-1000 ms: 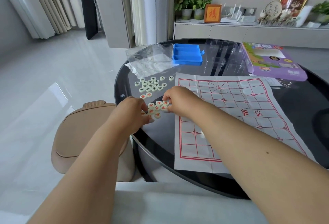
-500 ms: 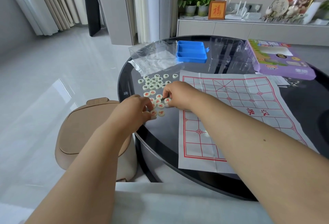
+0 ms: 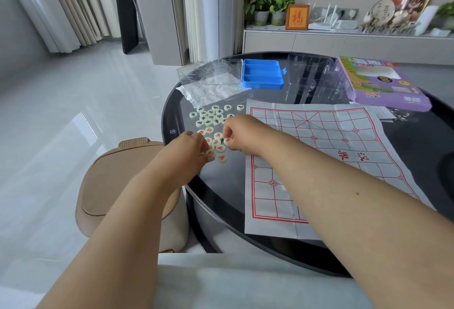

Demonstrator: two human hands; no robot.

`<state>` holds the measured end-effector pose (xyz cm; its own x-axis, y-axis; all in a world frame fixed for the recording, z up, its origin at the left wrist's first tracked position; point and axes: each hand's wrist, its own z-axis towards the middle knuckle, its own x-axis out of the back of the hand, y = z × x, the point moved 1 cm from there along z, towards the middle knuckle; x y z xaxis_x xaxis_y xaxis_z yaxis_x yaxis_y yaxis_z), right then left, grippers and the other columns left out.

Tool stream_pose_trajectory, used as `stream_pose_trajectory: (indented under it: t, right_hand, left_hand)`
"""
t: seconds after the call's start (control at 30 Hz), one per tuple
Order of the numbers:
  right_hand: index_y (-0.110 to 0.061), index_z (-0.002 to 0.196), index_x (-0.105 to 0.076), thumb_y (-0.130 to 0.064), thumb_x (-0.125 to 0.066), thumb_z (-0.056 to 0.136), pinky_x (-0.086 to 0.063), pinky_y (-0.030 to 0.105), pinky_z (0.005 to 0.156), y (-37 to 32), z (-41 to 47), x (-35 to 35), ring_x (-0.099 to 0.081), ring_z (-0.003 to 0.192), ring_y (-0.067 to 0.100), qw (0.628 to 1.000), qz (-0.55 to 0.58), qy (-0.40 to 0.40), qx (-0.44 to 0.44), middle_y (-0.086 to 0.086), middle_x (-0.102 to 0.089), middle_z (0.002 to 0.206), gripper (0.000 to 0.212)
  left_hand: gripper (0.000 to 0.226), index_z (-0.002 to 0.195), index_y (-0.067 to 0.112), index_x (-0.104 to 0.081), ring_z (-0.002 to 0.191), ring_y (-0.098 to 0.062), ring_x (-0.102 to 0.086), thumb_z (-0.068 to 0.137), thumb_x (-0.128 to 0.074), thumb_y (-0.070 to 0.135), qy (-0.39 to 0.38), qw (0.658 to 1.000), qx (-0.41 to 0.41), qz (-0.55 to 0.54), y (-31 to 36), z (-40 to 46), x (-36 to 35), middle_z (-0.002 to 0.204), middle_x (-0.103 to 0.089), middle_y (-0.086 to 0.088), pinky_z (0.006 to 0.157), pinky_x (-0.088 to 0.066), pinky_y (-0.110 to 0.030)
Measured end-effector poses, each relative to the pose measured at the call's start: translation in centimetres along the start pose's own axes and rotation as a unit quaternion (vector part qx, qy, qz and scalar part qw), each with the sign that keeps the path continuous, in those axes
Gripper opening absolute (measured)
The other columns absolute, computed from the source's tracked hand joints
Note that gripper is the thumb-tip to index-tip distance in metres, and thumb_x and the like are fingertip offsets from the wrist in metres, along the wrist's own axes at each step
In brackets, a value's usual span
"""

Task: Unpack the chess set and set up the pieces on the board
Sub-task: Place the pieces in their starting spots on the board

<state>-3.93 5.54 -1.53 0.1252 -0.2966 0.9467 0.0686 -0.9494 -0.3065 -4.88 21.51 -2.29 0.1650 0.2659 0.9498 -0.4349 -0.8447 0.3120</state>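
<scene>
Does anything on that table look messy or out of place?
Slightly. The paper board is creased and lies askew, one corner hanging past the table edge. The pieces sit loose beside it, none on the board. Nothing looks damaged.

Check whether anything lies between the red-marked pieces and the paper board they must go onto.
Nothing visible does. The red-marked pieces lie on the bare glass table just left of the paper board, whose grid shows no pieces. Both hands, left and right, are at the pile.
</scene>
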Motion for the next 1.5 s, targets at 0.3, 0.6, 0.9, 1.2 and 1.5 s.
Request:
stream_pose_trajectory:
  t: [0.3, 0.6, 0.9, 1.2, 1.5]
  right_hand:
    - [-0.031, 0.089, -0.060, -0.018, -0.064, 0.086, -0.045, 0.015, 0.066, 7.3, -9.6, 6.0, -0.057, 0.076, 0.003, 0.997, 0.043, 0.066, -0.025, -0.014, -0.059, 0.084, 0.014]
    - [-0.025, 0.098, -0.063, -0.008, -0.058, 0.087, -0.053, 0.027, 0.079, 12.4, -15.0, 4.2, -0.058, 0.083, 0.008, 0.993, 0.013, -0.053, -0.106, -0.008, -0.058, 0.094, 0.021]
    - [-0.029, 0.112, -0.058, -0.007, -0.055, 0.087, -0.047, 0.022, 0.085, 12.6, -14.9, 4.7, -0.052, 0.097, 0.004, 0.993, 0.034, -0.023, -0.112, -0.012, -0.053, 0.104, 0.033]
    - [-0.020, 0.107, -0.064, -0.019, -0.059, 0.086, -0.049, 0.028, 0.078, 3.4, -7.8, 2.4, -0.057, 0.089, 0.013, 0.996, 0.064, 0.061, 0.010, -0.005, -0.058, 0.097, 0.022]
    - [-0.010, 0.118, -0.057, -0.048, -0.075, 0.072, -0.045, 0.029, 0.084, -1.2, -2.4, -1.9, -0.055, 0.104, 0.025, 0.999, 0.011, 0.037, -0.035, 0.009, -0.049, 0.119, 0.063]
  left_hand:
    - [0.030, 0.113, 0.017, -0.058, 0.089, -0.015, -0.054, 0.091, -0.057, 0.038, -0.010, 0.991, -0.127, -0.051, 7.7, 0.0, -1.3, 0.110, -0.050, 0.000, 0.077, -0.047, -0.028]
    - [0.031, 0.119, 0.017, -0.055, 0.095, -0.017, -0.056, 0.092, -0.056, 0.033, -0.036, 0.988, -0.142, -0.055, 12.3, 1.4, -4.5, 0.118, -0.049, -0.001, 0.083, -0.051, -0.032]
    - [0.030, 0.118, 0.016, -0.061, 0.093, -0.016, -0.057, 0.097, -0.047, 0.031, -0.044, 0.984, -0.154, -0.071, 13.4, 2.1, -4.7, 0.114, -0.053, -0.002, 0.084, -0.051, -0.027]
    - [0.021, 0.107, 0.019, -0.066, 0.099, -0.025, -0.056, 0.092, -0.051, 0.018, 0.118, 0.992, 0.005, -0.039, 4.4, 2.7, -0.5, 0.113, -0.055, -0.004, 0.085, -0.048, -0.037]
    - [0.048, 0.134, 0.017, -0.051, 0.126, -0.028, -0.039, 0.088, -0.062, 0.031, 0.028, 0.999, -0.005, 0.043, -0.6, 2.1, -1.2, 0.142, -0.044, -0.002, 0.103, -0.027, -0.031]
